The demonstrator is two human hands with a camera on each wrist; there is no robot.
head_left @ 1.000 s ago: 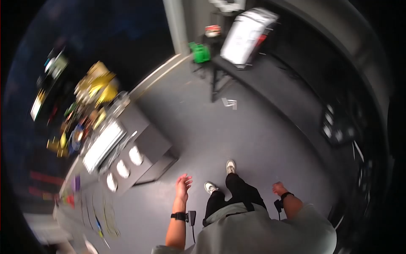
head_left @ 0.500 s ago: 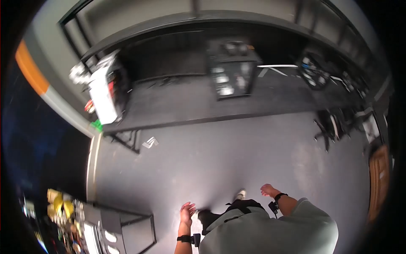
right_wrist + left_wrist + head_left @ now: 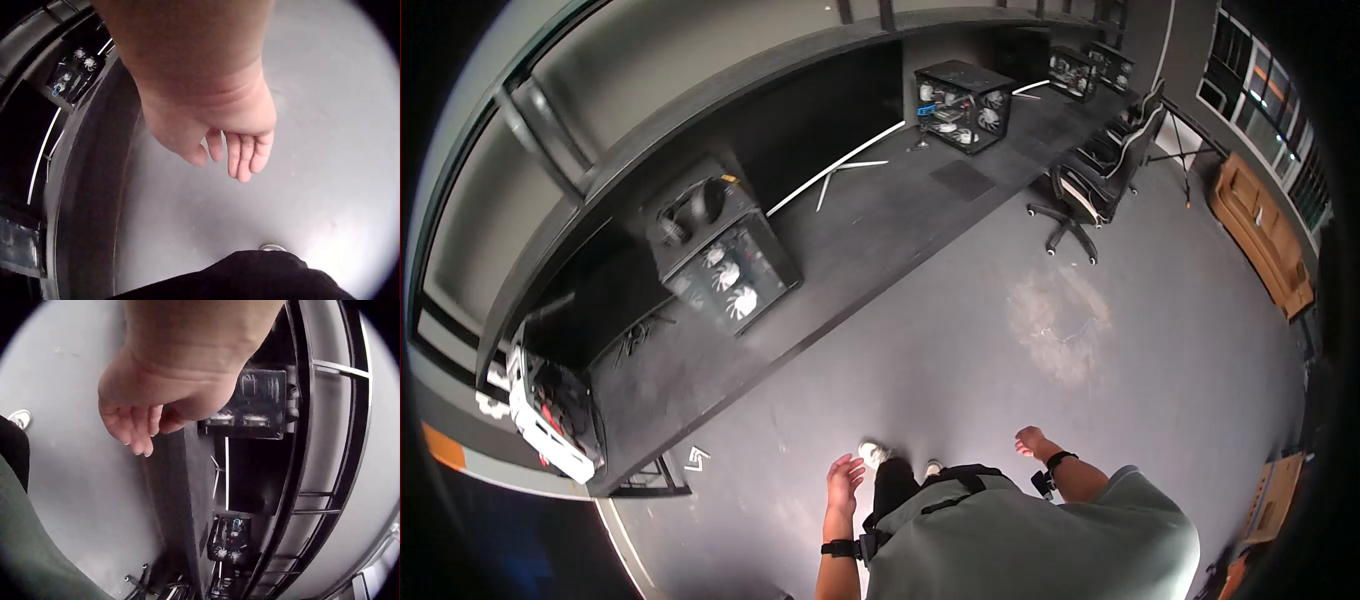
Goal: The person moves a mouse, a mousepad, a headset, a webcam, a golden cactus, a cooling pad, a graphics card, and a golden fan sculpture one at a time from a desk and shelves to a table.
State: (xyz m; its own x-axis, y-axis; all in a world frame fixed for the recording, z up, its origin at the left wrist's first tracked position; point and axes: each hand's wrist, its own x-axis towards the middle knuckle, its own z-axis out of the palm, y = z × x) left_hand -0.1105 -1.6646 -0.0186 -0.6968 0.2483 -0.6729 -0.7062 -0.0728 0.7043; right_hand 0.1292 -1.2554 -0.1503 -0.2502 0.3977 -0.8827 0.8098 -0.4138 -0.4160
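My left hand [image 3: 844,482] hangs over the floor in front of my body, its fingers loosely bent around nothing. In the left wrist view the same hand [image 3: 140,403] overlaps the edge of the long black desk [image 3: 178,487] without holding anything. On the other side, my right hand [image 3: 1031,441] is held out above the grey floor, also empty. Its fingers hang relaxed in the right wrist view, where the hand [image 3: 219,131] has bare floor behind it. A dark strap with a small camera sits on each wrist.
A long black desk [image 3: 840,285] runs diagonally ahead. On it stand a computer case with white fans [image 3: 735,270], another case [image 3: 965,105], and a white case [image 3: 550,420] at the near left end. An office chair [image 3: 1090,180] and a brown wooden bench [image 3: 1260,235] are at right.
The head view has swung right: the side table with yellow items has left the picture, while the desk, chair and bench have come in. Both hands stay empty.
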